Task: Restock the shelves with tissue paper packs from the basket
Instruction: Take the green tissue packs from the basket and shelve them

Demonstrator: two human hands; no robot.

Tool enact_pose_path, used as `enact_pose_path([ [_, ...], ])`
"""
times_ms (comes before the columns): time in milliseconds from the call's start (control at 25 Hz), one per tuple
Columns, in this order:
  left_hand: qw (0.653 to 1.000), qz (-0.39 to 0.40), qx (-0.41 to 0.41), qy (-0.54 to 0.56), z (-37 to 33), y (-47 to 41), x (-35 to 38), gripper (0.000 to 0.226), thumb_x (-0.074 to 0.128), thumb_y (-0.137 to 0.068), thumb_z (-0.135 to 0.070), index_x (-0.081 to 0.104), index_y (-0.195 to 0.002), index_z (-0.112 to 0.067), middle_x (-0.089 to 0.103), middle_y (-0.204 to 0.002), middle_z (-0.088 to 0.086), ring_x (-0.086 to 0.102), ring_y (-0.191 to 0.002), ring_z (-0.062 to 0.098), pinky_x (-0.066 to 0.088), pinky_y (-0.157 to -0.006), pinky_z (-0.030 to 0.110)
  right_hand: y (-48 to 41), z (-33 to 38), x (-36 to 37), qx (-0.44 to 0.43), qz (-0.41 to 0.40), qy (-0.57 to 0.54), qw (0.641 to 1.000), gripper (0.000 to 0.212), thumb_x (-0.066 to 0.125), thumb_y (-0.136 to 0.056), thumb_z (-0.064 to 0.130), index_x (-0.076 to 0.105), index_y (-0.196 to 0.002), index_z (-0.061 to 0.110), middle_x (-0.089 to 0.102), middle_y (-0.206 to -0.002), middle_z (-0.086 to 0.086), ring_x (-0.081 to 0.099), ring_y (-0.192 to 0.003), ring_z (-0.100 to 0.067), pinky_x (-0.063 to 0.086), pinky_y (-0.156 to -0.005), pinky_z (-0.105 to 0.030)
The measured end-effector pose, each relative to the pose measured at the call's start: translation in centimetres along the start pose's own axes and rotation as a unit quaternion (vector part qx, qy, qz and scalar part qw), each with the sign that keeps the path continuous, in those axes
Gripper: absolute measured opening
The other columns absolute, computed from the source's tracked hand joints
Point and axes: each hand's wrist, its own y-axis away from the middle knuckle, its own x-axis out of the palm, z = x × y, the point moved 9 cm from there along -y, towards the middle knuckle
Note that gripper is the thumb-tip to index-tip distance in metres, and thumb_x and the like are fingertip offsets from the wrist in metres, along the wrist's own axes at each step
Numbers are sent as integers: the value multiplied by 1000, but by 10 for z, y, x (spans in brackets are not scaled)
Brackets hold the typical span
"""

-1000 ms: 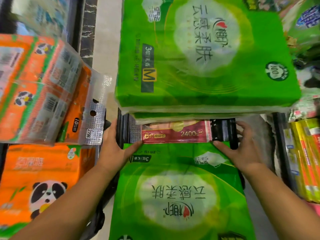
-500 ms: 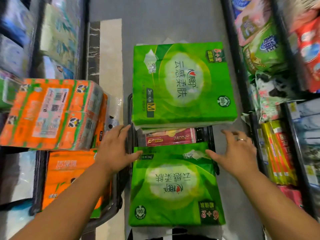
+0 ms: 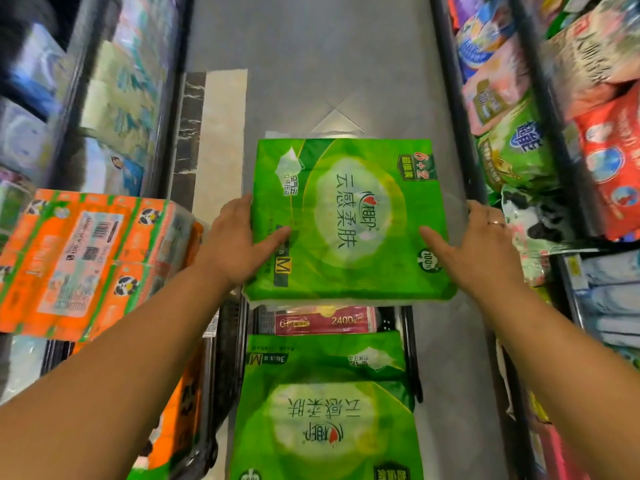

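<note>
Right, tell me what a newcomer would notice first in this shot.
The bright green tissue pack at centre draws the eye first, gripped at its side edges by the left hand and the right hand. Just nearer lies a second green pack, its print upside down, on top of the dark basket. At the left sits a bundle of orange panda packs.

A green tissue pack [image 3: 349,220] is gripped at both sides: its left edge by the left hand [image 3: 235,244], its right edge by the right hand [image 3: 474,247], thumbs laid on top. Beneath it, a red pack [image 3: 322,320] and a second green pack [image 3: 325,410] are seen in the black basket [image 3: 410,344] — orange packs [image 3: 90,261] are seen at the left.
</note>
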Motion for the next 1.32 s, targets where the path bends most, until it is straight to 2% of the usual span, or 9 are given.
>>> enact_pose_path([
  [160, 981, 14, -93, 171, 10, -38, 25, 114, 69, -64, -71, 13, -151, -22, 46, -143, 8, 46, -130, 27, 35, -109, 37, -39, 20, 30, -23, 67, -50, 996, 95, 57, -74, 72, 29, -142, 11, 42, -136, -20, 44, -125, -38, 40, -97, -46],
  [240, 975, 3, -119, 189, 19, -43, 33, 120, 76, -70, -56, -4, -152, -21, 40, -149, 7, 43, -132, 26, 33, -108, 33, -41, 21, 47, -12, 84, -119, 989, 96, 64, -73, 67, 22, -145, 18, 46, -137, -16, 49, -122, -36, 42, -97, -45],
  [320, 973, -14, -130, 191, 26, -45, 35, 107, 80, -70, -47, 14, -150, -19, 47, -143, 5, 49, -125, 24, 37, -100, 28, -39, 18, 56, 19, 74, -183, 980, 104, 69, -72, 62, 14, -148, 20, 46, -139, -14, 49, -123, -33, 41, -100, -43],
  [400, 966, -11, -133, 221, 30, -46, 37, 95, 83, -67, -45, 31, -141, -18, 56, -133, 1, 56, -116, 22, 43, -98, 32, -38, 18, 55, 43, 62, -220, 973, 103, 75, -67, 58, 23, -145, 17, 49, -137, -11, 50, -122, -31, 41, -98, -40],
  [520, 957, -10, -122, 264, 31, -40, 33, 100, 87, -58, -47, 33, -138, -19, 59, -127, 0, 59, -111, 21, 47, -99, 43, -31, 25, 47, 44, 54, -236, 969, 103, 81, -59, 58, 31, -140, 18, 50, -135, -8, 50, -121, -28, 43, -99, -40],
  [640, 958, -15, -98, 268, 28, -23, 17, 102, 88, -58, -43, 31, -140, -19, 57, -126, -2, 57, -112, 20, 46, -100, 41, -2, 32, 38, 45, 41, -262, 963, 103, 83, -57, 57, 32, -138, 19, 50, -135, -7, 50, -121, -26, 43, -99, -42],
  [880, 961, -50, -75, 261, 35, 61, -50, 86, 84, -69, -28, 33, -138, -23, 54, -120, -8, 55, -109, 12, 39, -87, 20, 77, 71, 2, 45, 52, -278, 958, 109, 84, -52, 56, 26, -137, 22, 48, -133, -8, 50, -118, -28, 44, -99, -48],
  [1080, 958, -67, -100, 259, 55, 162, -125, 94, 84, -68, -29, 28, -143, -24, 54, -124, -6, 56, -108, 14, 41, -90, 26, 167, 124, -45, 41, 69, -266, 961, 122, 81, -46, 64, 19, -143, 22, 49, -138, -10, 52, -120, -30, 45, -98, -49],
  [1320, 941, -132, -153, 273, 72, 288, -205, 98, 86, -66, -25, 26, -144, -25, 50, -125, -8, 52, -107, 11, 39, -92, 26, 253, 190, -91, -22, 108, -278, 954, 119, 86, -59, 46, 12, -148, 21, 44, -143, -11, 48, -125, -27, 39, -99, -36],
])
